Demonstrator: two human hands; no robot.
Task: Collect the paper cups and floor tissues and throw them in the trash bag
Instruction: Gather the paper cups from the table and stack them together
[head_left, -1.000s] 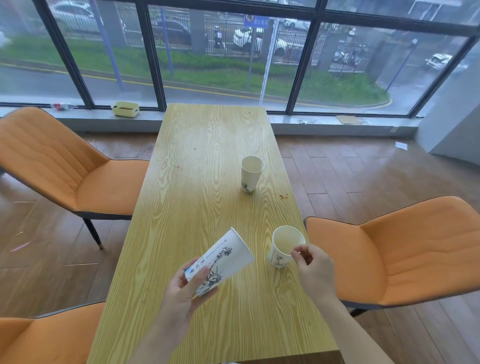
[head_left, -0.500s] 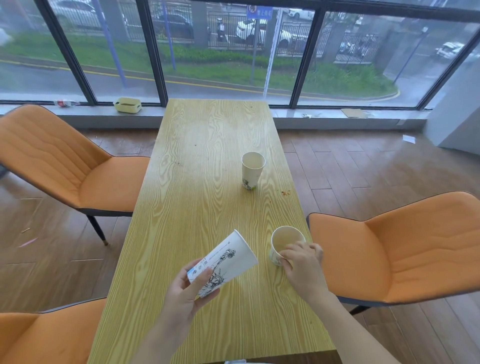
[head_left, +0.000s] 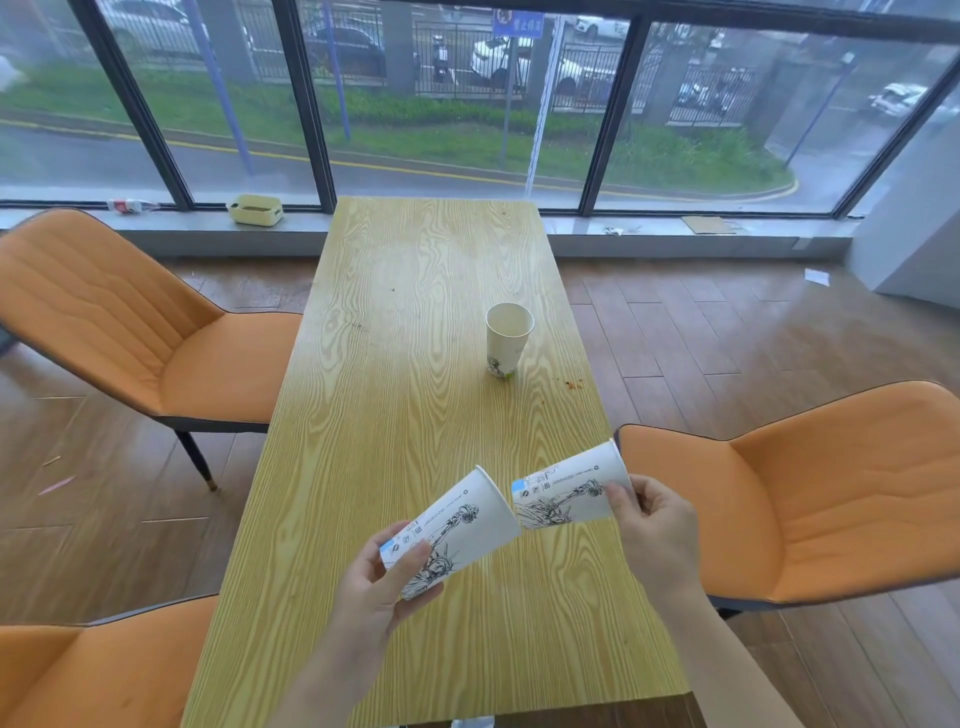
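Note:
My left hand (head_left: 379, 587) grips a white paper cup (head_left: 457, 525) printed with a statue drawing, tilted with its mouth up and to the right. My right hand (head_left: 654, 525) holds a second cup (head_left: 566, 493) of the same kind by its rim, lifted off the table and tilted, its base touching the mouth of the first. A third cup (head_left: 508, 338) stands upright further up the wooden table (head_left: 405, 395), right of centre. A white tissue (head_left: 816, 276) lies on the floor at the far right. No trash bag is in view.
Orange chairs stand at the left (head_left: 135, 332), the right (head_left: 810, 499) and the near left (head_left: 78, 670). On the window sill are a yellow box (head_left: 255, 210), a bottle (head_left: 130, 206) and a flat piece of cardboard (head_left: 709, 225). Crumbs (head_left: 572, 384) lie near the table's right edge.
My right hand closed on the near cup, lifted it off the table and tipped it toward the cup in my left hand. The left hand stayed about where it was.

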